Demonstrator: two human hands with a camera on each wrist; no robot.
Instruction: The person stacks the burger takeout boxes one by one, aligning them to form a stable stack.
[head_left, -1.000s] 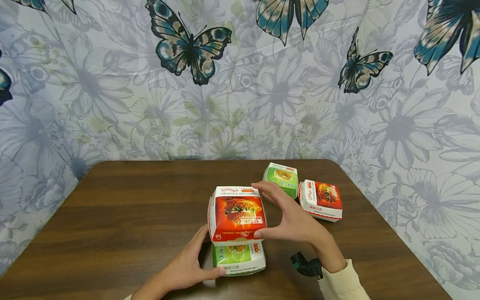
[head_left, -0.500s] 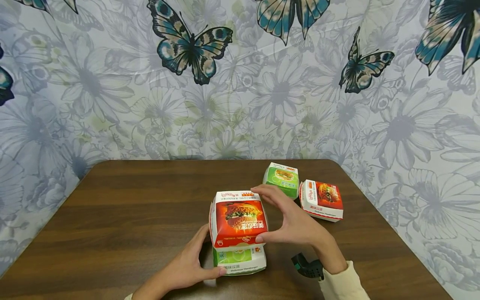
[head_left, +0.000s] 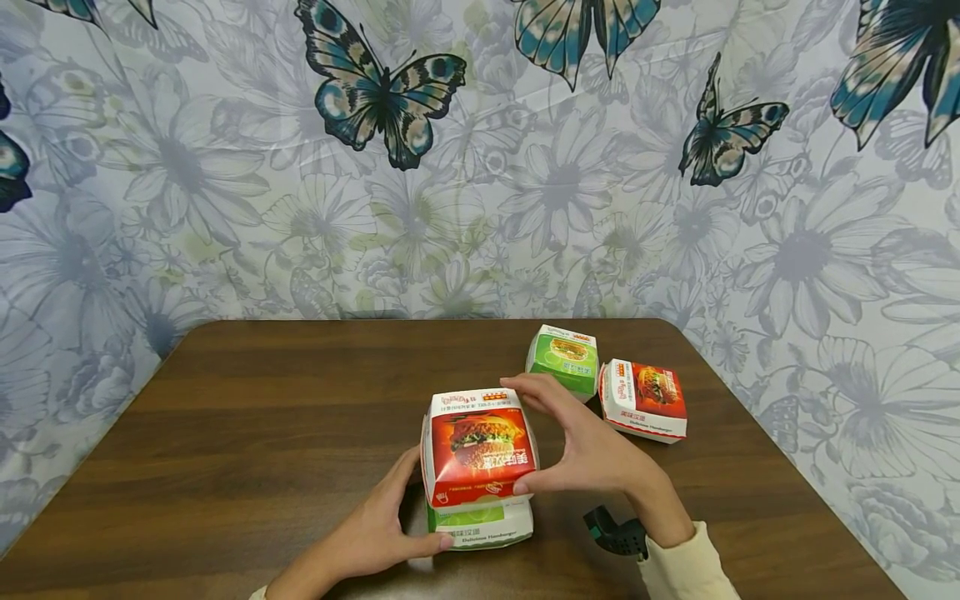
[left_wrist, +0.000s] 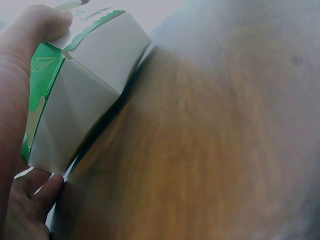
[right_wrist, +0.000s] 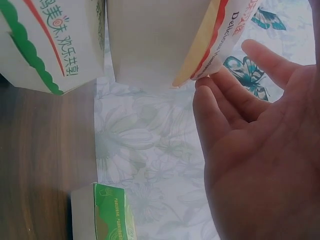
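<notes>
In the head view, a red-and-white hamburger box [head_left: 483,446] is held by my right hand [head_left: 592,446], thumb at its near right corner and fingers at its far right edge. Directly below it is a green-and-white hamburger box [head_left: 487,530], its upper face mostly covered by the red one. My left hand [head_left: 382,521] grips this lower box from the left, thumb on its near face. The left wrist view shows the green box's pale underside [left_wrist: 80,105] tilting up from the table. In the right wrist view the red box [right_wrist: 160,42] stands right beside the green-edged box [right_wrist: 55,50].
Another green burger box [head_left: 566,358] and a second red one [head_left: 643,400] sit at the back right of the brown wooden table [head_left: 262,433]. A black device [head_left: 615,532] is at my right wrist. Behind the table hangs a butterfly-patterned cloth [head_left: 450,225].
My right hand has lowered the red hamburger box slightly toward me, covering more of the green one's top. The left hand and the green box have stayed put.
</notes>
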